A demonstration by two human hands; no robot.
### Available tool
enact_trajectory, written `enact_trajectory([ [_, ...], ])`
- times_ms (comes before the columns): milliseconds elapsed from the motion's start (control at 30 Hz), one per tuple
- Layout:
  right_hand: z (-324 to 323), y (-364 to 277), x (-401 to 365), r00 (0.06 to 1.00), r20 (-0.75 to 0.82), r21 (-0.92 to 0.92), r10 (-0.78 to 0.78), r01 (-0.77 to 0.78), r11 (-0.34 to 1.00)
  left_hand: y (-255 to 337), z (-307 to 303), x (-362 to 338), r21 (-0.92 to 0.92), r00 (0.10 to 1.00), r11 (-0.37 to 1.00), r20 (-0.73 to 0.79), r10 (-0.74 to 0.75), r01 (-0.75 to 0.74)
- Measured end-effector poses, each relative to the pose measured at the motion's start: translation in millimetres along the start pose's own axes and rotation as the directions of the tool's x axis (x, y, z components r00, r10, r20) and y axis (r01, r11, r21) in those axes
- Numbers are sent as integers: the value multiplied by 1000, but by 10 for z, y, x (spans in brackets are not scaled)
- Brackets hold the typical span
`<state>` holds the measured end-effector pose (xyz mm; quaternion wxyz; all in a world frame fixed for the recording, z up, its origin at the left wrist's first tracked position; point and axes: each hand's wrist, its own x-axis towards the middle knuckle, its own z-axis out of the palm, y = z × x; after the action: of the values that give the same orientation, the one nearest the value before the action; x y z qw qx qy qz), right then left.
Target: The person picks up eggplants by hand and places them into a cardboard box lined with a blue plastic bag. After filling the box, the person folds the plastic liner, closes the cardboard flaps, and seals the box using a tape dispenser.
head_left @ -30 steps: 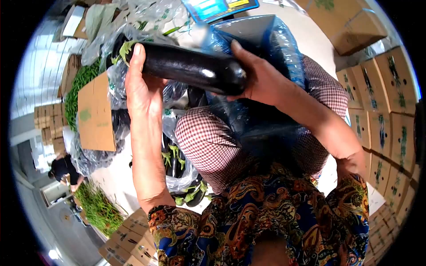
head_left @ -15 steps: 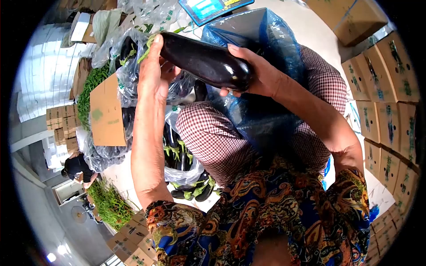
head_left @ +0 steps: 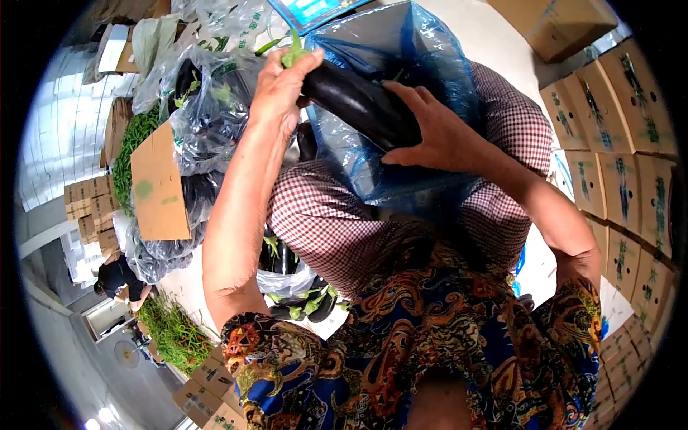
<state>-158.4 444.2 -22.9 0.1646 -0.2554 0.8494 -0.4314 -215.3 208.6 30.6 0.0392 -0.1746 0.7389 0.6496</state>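
A large, glossy dark eggplant (head_left: 362, 104) is held in both hands over a blue plastic bag (head_left: 351, 165) that stands between my knees. My left hand (head_left: 283, 86) grips its green stem end. Around the rounded far end my right hand (head_left: 441, 132) is wrapped, thumb and fingers on either side. The bag's mouth gapes beneath the eggplant; its inside is mostly hidden by the eggplant and my right hand. To the left, clear plastic bags (head_left: 215, 115) hold more eggplants, and loose eggplants (head_left: 315, 304) lie by my left knee.
Stacked cardboard boxes (head_left: 609, 175) line the right side. A blue scale (head_left: 315, 8) sits beyond the bag. On the left are a cardboard sheet (head_left: 159, 183), green peppers (head_left: 172, 330) in a heap, and a person in black (head_left: 123, 278) farther back.
Both hands have brought the eggplant right and lower, over the bag's mouth. The blue bag shows wider open under it. My view has shifted slightly.
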Motion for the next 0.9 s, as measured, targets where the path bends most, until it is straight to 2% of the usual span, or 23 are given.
enact_trajectory([
  [33,12,61,-31,998,57,8,35,-36,999,-31,59,13,25,999,999,29,-40,39],
  [100,51,190,-96,980,172,21,99,-104,994,-265,183,147,-77,992,996,122,-44,53],
  [167,77,375,-125,980,175,45,96,-105,993,-294,363,99,-44,994,999,109,5,0],
  [233,91,487,-159,972,212,40,101,-112,993,-246,421,39,-61,981,996,186,-60,72],
  [333,100,612,-188,954,274,1,125,-130,991,-436,507,52,49,958,996,279,63,-79],
  [367,180,639,-243,953,271,-4,134,-138,990,-461,544,1,-10,903,993,415,112,-118],
  [400,180,581,-268,951,274,-10,145,-148,989,-437,573,-2,-9,893,995,440,94,-100],
  [433,131,551,-260,922,317,38,222,-246,969,-437,583,-17,-12,887,997,455,75,-78],
  [500,23,448,-153,837,424,112,346,-428,897,-488,538,106,-54,884,992,462,-78,116],
  [533,65,463,-124,849,410,65,332,-391,918,-522,528,187,-69,870,976,469,-152,208],
  [633,206,555,-84,875,366,-63,317,-316,947,-739,581,368,-124,828,928,503,-247,352],
  [700,249,572,-107,874,349,-131,337,-310,942,-858,655,489,-138,807,918,537,-247,372],
  [800,270,529,-180,913,244,-116,326,-307,945,-997,762,613,-117,783,921,572,-244,372],
  [900,259,429,-166,879,273,-161,391,-359,919,-1156,925,662,-148,799,922,559,-221,359],
])
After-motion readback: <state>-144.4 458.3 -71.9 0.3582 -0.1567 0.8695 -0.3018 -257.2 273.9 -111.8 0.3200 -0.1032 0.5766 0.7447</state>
